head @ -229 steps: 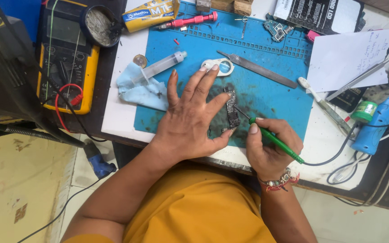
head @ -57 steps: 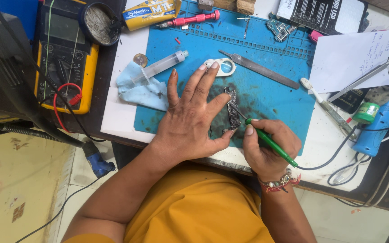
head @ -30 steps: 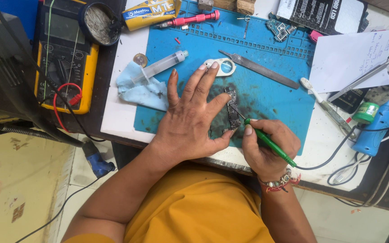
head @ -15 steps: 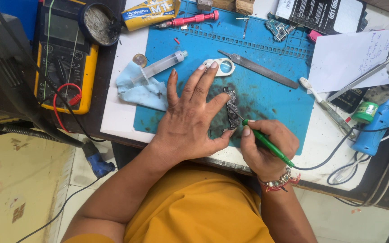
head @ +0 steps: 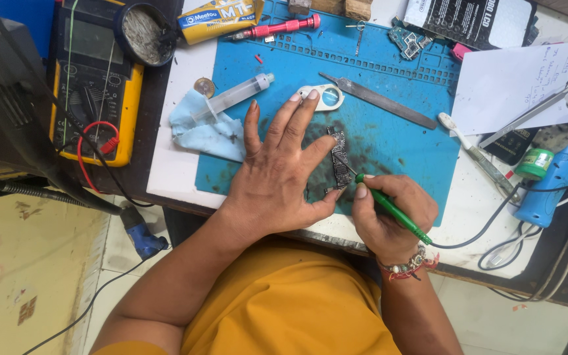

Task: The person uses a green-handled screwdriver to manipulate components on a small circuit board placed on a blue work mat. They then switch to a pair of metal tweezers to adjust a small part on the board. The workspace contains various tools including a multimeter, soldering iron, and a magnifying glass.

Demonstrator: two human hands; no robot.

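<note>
A narrow dark circuit board (head: 340,158) lies on the blue work mat (head: 389,131). My left hand (head: 277,174) rests flat on the mat with fingers spread, its thumb and index finger bracing the board's left side. In my right hand (head: 386,217) I grip a green-handled soldering iron (head: 392,212), and its metal tip touches the board's lower right part. A black cord runs from the iron's rear to the right.
A yellow multimeter (head: 93,92) lies at the left. A syringe (head: 231,97) rests on a blue cloth (head: 202,131). Also on the mat: white loupe (head: 323,97), metal file (head: 376,108), pink screwdriver (head: 277,28). Paper sheet (head: 507,85), toothbrush (head: 474,154) and blue tool (head: 550,187) sit at the right.
My right hand and the iron have shifted slightly up and left along the board. My left hand has stayed in place.
</note>
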